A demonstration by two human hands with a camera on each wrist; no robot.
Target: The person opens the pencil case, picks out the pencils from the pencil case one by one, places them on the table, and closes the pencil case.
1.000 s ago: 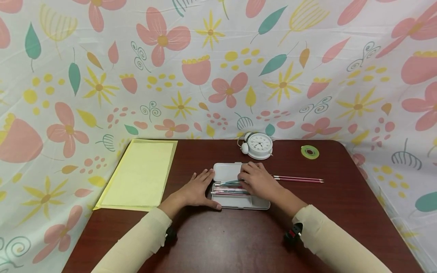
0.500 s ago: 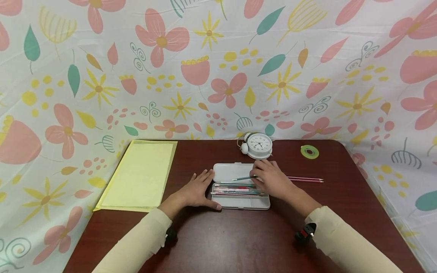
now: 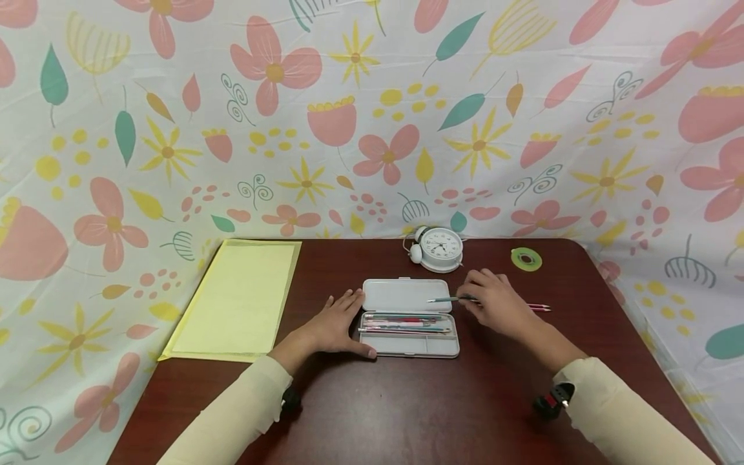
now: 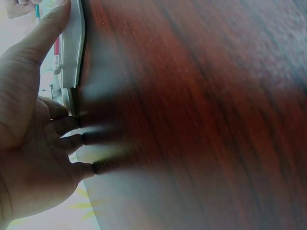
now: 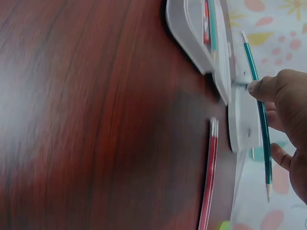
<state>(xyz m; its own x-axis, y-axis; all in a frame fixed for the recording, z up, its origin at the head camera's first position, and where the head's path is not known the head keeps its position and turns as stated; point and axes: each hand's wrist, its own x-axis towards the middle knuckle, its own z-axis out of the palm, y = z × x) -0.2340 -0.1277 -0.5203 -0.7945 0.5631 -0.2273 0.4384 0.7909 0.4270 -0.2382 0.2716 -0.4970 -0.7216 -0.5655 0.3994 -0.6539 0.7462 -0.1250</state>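
Observation:
A white pencil case (image 3: 407, 294) lies with its lid folded back on the table, several pencils and pens (image 3: 401, 323) in its rear compartment. My left hand (image 3: 334, 324) rests at the case's left end with straight, spread fingers; in the left wrist view its thumb (image 4: 45, 33) touches the case edge. My right hand (image 3: 494, 302) pinches a green pencil (image 5: 259, 105) between thumb and fingers, off to the right of the case. Below that pencil in the right wrist view lie red pencils (image 5: 209, 172) on the table, mostly covered by the hand in the head view.
A white alarm clock (image 3: 440, 248) stands at the back, with a green tape roll (image 3: 526, 259) to its right. On the left lies a yellow padded envelope or folder (image 3: 238, 297). A flowered cloth (image 3: 372, 129) hangs behind the brown table (image 3: 378, 413).
My right hand has carried the green pencil rightward, from over the case to beyond its right end, above the red pencils. The left hand has stayed at the case.

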